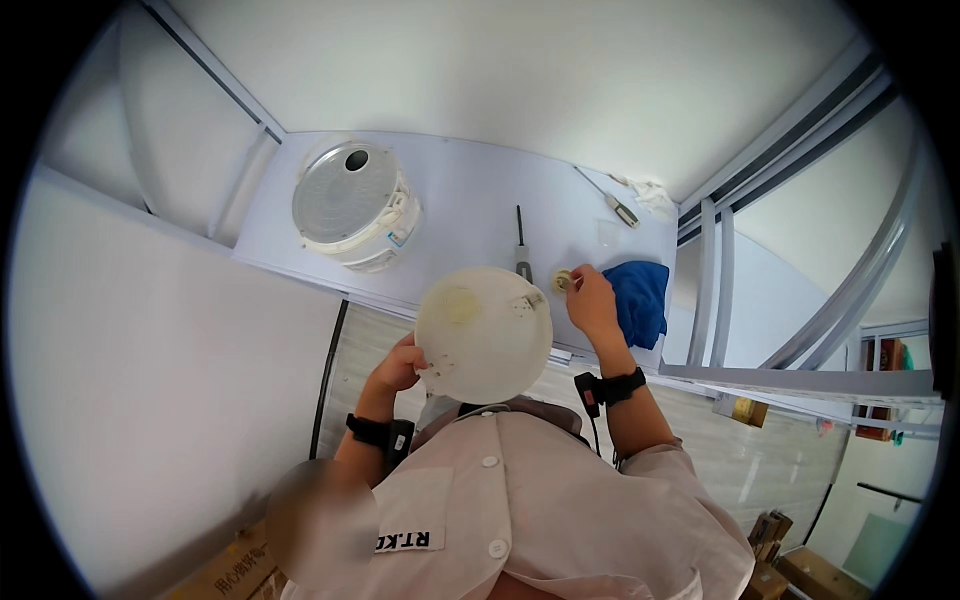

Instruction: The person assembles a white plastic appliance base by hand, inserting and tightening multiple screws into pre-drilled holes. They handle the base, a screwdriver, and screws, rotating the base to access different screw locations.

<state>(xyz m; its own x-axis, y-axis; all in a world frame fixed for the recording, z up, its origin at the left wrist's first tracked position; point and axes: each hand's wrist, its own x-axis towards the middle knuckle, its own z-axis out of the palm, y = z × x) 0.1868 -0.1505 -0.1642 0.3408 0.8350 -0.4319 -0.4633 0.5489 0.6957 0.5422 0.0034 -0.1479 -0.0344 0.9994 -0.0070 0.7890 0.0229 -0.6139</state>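
My left hand (401, 364) grips the edge of a round white plastic cover (485, 345), which is tilted up in front of my chest. A yellowish round patch and several small slots or holes mark its face. My right hand (592, 302) is on the table to the right of the cover. Its fingers are pinched at the rim of a small round cream-coloured part (561, 280). A folded blue cloth (640, 300) lies right beside that hand. Just beyond the cover, a grey-handled screwdriver (522, 250) points away from me.
A white round appliance body (375, 240) with a silver top and a dark hole stands at the table's left. At the far right lie another screwdriver (608, 198) and a crumpled white cloth or tissue (655, 196). Metal frame posts (709, 285) border the table's right edge.
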